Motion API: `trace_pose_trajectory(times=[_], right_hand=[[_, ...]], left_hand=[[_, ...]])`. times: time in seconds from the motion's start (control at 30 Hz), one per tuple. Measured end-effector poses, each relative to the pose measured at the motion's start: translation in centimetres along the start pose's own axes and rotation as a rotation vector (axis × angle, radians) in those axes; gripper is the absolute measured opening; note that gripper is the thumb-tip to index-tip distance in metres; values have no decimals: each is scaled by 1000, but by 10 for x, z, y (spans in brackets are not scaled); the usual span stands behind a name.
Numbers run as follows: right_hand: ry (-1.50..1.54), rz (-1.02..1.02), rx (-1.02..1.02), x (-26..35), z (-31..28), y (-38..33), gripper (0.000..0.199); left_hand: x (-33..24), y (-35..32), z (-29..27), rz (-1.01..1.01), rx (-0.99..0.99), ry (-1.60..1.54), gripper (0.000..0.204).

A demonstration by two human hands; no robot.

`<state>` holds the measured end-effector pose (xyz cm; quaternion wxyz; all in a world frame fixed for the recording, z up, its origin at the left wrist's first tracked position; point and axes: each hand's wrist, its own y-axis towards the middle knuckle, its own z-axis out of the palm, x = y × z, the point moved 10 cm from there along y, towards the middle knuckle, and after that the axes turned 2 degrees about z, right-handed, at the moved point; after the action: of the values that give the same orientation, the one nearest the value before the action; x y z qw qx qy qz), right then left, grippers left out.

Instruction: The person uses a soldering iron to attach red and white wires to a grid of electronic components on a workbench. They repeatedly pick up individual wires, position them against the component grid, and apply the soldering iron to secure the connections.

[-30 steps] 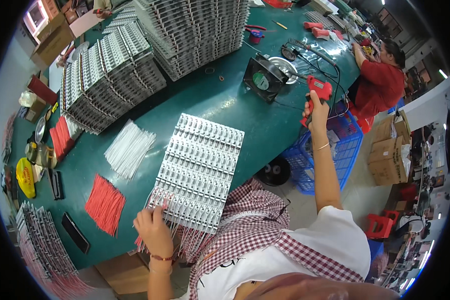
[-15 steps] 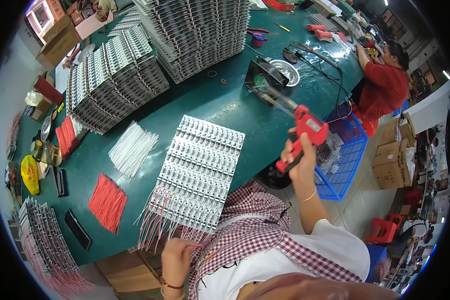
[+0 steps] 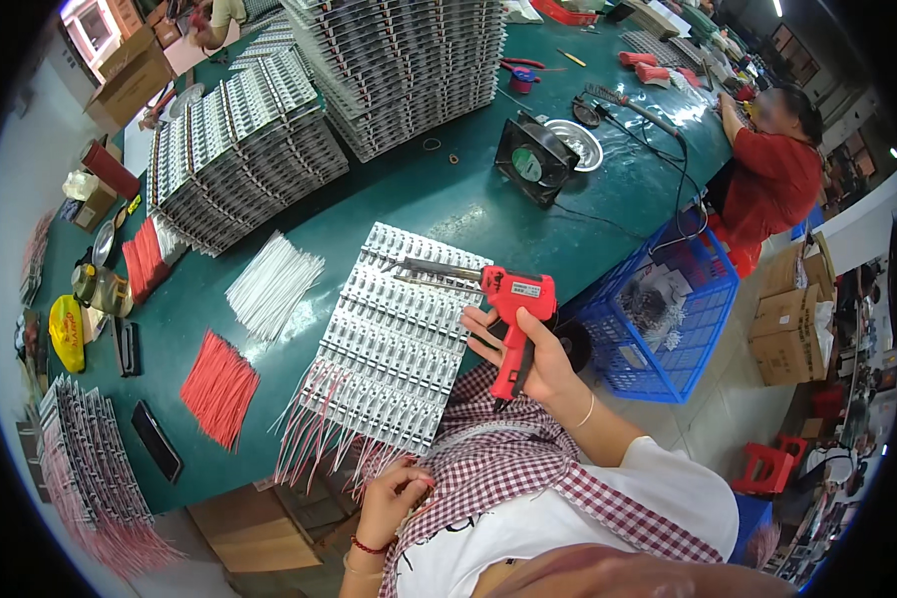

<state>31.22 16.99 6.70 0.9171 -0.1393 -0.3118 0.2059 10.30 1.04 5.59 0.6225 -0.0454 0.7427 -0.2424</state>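
My right hand (image 3: pixel 528 361) grips a red pistol-shaped soldering gun (image 3: pixel 506 302) by its handle, with the long metal tip pointing left over a white panel of circuit strips (image 3: pixel 384 344). That panel lies on the green table (image 3: pixel 448 209) with red and white wires hanging off its near edge. My left hand (image 3: pixel 394 498) is low by my chest, fingers curled at the loose wire ends and the checked cloth (image 3: pixel 508 458); whether it pinches a wire I cannot tell.
Bundles of white wires (image 3: pixel 269 284) and red wires (image 3: pixel 219 384) lie left of the panel. Tall stacks of panels (image 3: pixel 239 149) stand at the back. A black fan (image 3: pixel 530 159), a blue crate (image 3: pixel 668 309) and a seated person in red (image 3: pixel 767 179) are at the right.
My right hand brought the soldering gun from far right, by the fan, down and left over the panel. My left hand dropped off the panel's near corner toward my chest.
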Motion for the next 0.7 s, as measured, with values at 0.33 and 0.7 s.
trace_pose_trajectory(times=[0.33, 0.7], right_hand=[[128, -2, 13, 3, -17, -10, 37], [179, 11, -40, 5, -16, -6, 39]], left_hand=[[17, -6, 19, -237, -29, -708, 16], [11, -2, 16, -197, -35, -758, 16]])
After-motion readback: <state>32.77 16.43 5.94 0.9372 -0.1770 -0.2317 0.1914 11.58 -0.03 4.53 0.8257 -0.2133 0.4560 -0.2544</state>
